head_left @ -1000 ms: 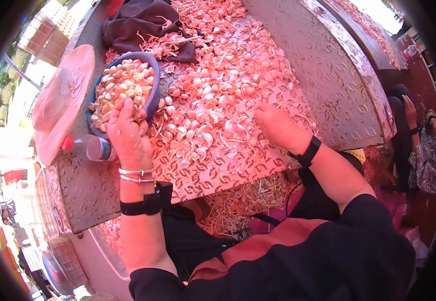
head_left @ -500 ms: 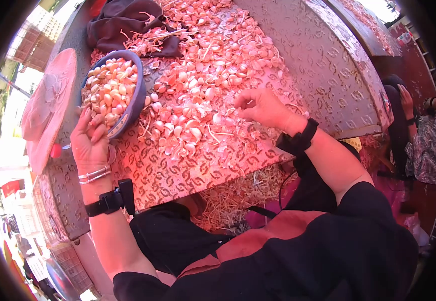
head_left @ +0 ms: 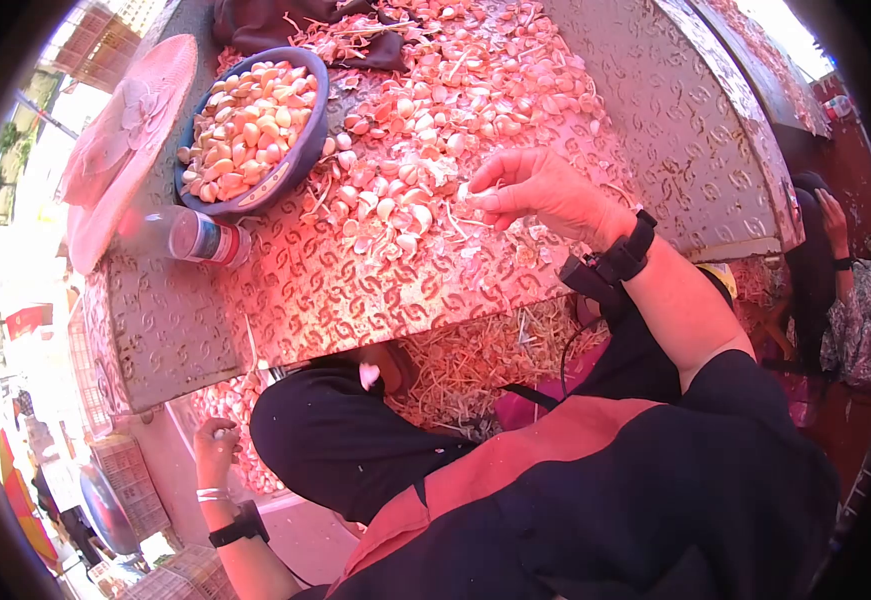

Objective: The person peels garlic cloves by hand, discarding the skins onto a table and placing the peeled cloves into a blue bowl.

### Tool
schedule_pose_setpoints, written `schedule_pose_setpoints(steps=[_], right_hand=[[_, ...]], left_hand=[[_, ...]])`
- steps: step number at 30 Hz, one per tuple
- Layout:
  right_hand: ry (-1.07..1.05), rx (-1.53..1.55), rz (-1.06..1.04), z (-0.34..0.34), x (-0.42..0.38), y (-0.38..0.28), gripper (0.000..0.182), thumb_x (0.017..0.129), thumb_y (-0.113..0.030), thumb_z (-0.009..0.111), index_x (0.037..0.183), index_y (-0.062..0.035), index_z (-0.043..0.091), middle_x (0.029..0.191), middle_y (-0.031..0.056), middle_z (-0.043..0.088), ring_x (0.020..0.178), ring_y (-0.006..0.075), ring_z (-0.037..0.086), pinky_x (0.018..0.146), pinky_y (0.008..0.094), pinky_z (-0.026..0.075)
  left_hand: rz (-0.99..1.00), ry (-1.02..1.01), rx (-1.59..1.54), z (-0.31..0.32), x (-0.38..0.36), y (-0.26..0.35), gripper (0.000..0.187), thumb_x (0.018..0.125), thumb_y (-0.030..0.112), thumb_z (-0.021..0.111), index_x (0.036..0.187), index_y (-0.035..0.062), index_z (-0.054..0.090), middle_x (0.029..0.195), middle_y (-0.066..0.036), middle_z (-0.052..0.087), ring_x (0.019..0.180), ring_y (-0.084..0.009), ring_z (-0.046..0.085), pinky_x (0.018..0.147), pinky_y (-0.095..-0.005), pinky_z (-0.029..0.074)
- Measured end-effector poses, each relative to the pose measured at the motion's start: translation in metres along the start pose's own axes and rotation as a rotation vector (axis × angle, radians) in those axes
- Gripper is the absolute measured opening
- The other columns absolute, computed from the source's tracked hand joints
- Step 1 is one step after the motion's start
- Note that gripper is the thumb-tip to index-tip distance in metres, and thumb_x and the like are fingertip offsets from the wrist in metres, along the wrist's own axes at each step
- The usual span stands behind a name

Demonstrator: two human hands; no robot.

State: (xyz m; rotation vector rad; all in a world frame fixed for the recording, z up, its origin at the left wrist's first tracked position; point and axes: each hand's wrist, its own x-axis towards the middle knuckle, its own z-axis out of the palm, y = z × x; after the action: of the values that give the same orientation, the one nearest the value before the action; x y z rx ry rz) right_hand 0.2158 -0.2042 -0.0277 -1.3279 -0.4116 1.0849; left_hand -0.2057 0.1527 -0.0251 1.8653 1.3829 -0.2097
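Note:
My right hand (head_left: 550, 195) is over the metal table with thumb and forefinger pinched on a pale piece of garlic (head_left: 464, 191). Below and around it lie loose garlic cloves (head_left: 395, 190) and papery skins. Down at the lower left, beyond the table's front edge, my left hand (head_left: 217, 445) has its fingers curled in; a whitish spot shows at them, too small to name. A blue bowl (head_left: 300, 172) heaped with peeled garlic cloves (head_left: 255, 125) stands at the table's left side. A small pinkish piece (head_left: 368, 376) appears above my knee.
A clear plastic bottle (head_left: 200, 238) lies beside the bowl. The pink sun hat (head_left: 135, 140) is at the left edge, dark cloth (head_left: 275, 22) at the back. Under the table are dry stalks (head_left: 465, 370). Another person's hand (head_left: 833, 222) shows at right.
My left hand has gone from the bowl's rim down to the lower left, past the table edge. The bottle is now uncovered. My right hand stays over the garlic; the view has shifted.

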Motion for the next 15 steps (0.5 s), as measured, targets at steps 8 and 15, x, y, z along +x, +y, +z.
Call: schedule_pose_setpoints(steps=[8, 15], right_hand=[[-0.368, 0.185, -0.136, 0.041, -0.032, -0.031, 0.018, 0.078, -0.002, 0.065, 0.096, 0.0004, 0.062, 0.086, 0.0071, 0.064, 0.075, 0.012, 0.062, 0.067, 0.0236, 0.051], [-0.056, -0.52, -0.711, 0.092, -0.044, -0.013, 0.016, 0.073, -0.002, 0.065, 0.089, -0.0038, 0.063, 0.076, 0.0091, 0.063, 0.068, 0.0207, 0.063, 0.062, 0.0307, 0.05]], left_hand=[[0.524, 0.166, 0.354, 0.012, -0.02, 0.055, 0.014, 0.08, 0.01, 0.061, 0.088, -0.0009, 0.06, 0.076, -0.008, 0.061, 0.063, -0.0137, 0.059, 0.055, -0.0261, 0.046], [0.187, -0.715, -0.893, 0.114, -0.101, 0.233, 0.038, 0.097, 0.033, 0.034, 0.101, -0.0003, 0.052, 0.081, -0.011, 0.057, 0.063, -0.0137, 0.057, 0.039, -0.0187, 0.035]])
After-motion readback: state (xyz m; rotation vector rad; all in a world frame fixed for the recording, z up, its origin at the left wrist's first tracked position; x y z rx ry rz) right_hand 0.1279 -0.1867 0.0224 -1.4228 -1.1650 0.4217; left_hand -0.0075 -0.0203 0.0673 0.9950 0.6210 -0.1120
